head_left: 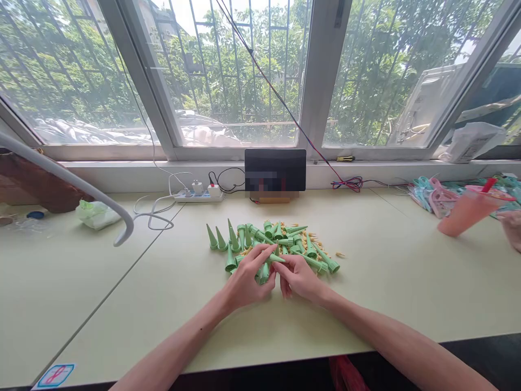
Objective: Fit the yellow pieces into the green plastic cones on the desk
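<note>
The left hand (250,277), fingers curled inward, pinched a green cone (277,258) above the worktop (386,271), its long axis nearly level and its tip pointing right. The right hand (303,277) angled in opposite, fingers bunched beside that tip; whether they gripped it could not be told. Beyond lay smooth plastic cones (234,239), some upright, others tipped over, among small, slender yellow pieces (340,254).
</note>
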`<state>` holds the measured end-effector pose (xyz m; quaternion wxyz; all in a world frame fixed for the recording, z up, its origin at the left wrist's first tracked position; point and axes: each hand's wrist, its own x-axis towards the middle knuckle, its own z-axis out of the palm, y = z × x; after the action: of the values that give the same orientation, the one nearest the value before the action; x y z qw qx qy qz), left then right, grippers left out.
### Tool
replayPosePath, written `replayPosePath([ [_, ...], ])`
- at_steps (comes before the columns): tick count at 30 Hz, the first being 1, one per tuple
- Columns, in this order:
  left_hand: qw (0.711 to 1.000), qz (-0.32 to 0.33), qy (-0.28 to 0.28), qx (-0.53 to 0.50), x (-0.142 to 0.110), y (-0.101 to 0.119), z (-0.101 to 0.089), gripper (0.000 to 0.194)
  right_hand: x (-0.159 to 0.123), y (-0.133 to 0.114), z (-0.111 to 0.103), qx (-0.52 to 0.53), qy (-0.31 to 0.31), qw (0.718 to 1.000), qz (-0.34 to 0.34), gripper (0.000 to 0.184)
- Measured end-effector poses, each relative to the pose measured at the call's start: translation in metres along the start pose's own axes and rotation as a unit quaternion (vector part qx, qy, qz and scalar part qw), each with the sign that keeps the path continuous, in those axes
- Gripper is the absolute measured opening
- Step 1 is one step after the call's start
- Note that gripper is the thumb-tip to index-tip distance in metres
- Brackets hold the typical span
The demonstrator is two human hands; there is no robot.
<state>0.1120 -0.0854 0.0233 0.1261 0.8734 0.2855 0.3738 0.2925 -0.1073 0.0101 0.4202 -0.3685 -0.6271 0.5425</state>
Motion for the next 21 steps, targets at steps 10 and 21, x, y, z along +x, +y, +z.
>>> replayPosePath([
  [10,1.0,0.019,0.024,-0.005,0.001,0.002,-0.002,0.056,0.0,-0.001,0.0,-0.002,0.018,1.0,-0.016,0.044],
  [21,0.992,0.005,0.121,0.026,0.005,0.0,-0.008,0.02,0.0,-0.011,-0.006,0.005,0.044,0.998,-0.038,0.044],
])
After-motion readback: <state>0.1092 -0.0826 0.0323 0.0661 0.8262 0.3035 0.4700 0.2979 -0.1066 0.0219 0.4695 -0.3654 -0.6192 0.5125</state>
